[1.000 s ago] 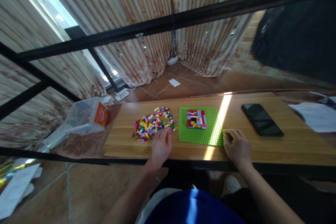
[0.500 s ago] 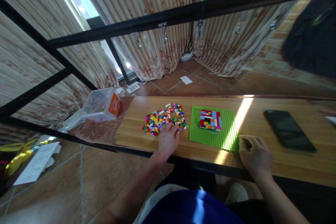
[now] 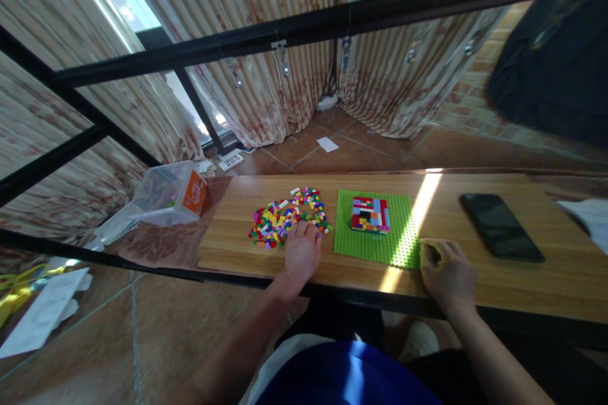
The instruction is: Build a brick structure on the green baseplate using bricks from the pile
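My left hand (image 3: pixel 303 250) lies over the near right side of a pile of small colourful toy bricks (image 3: pixel 275 218). Its fingers are spread a little and bent down among the bricks; their tips are hard to make out, with a purple brick close by. On the green baseplate (image 3: pixel 346 237) stands a low block of multicoloured bricks (image 3: pixel 370 214), with a dark gap in its middle. My right hand (image 3: pixel 449 272) rests on the table at the plate's near right corner. Thumb and forefinger curl into a ring there, and whatever they hold is hidden.
A black phone (image 3: pixel 501 226) lies on the wooden table (image 3: pixel 223 237) at the right, with white paper (image 3: pixel 589 215) beyond it. Left of the table sits a clear plastic bin (image 3: pixel 164 193) with an orange label. A black metal bar (image 3: pixel 294 31) crosses before the curtains.
The whole view has shifted, so table and hands appear further left. My left hand stays at the pile, its fingers slightly closer together; my right hand keeps its curled pose by the plate.
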Demonstrator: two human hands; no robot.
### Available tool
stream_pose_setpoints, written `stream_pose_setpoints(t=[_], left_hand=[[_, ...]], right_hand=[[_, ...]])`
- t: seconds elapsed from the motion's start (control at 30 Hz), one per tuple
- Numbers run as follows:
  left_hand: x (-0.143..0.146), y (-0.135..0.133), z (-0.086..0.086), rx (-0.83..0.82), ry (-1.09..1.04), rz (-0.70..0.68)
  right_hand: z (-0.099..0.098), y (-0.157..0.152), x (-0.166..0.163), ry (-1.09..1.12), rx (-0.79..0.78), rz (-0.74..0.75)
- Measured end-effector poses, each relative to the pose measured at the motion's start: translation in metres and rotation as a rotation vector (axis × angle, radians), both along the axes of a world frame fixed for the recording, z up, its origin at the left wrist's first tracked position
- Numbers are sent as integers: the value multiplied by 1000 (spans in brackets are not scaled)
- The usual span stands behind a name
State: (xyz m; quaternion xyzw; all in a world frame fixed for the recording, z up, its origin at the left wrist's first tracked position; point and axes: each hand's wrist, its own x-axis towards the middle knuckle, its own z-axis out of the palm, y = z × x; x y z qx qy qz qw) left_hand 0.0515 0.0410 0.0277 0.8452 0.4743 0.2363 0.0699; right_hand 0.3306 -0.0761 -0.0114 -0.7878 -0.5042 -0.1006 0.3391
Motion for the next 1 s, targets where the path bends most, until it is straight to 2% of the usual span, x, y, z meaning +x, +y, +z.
stream_pose_setpoints(t=[0.17, 0.37, 0.47, 0.63, 1.0], left_hand=[[17, -2, 7, -79, -62, -97], [64, -1, 10, -69, -167, -333], [86, 2, 9, -35, -158, -385], [103, 6, 3, 38, -123, -357], [103, 4, -4, 134, -134, -320]], right_hand=[[1, 0, -2, 9, 5, -2], [2, 1, -2, 21, -5, -5], [1, 1, -1, 20, 4, -3], [0, 1, -1, 11, 18, 7], [1, 1, -2, 15, 17, -2]])
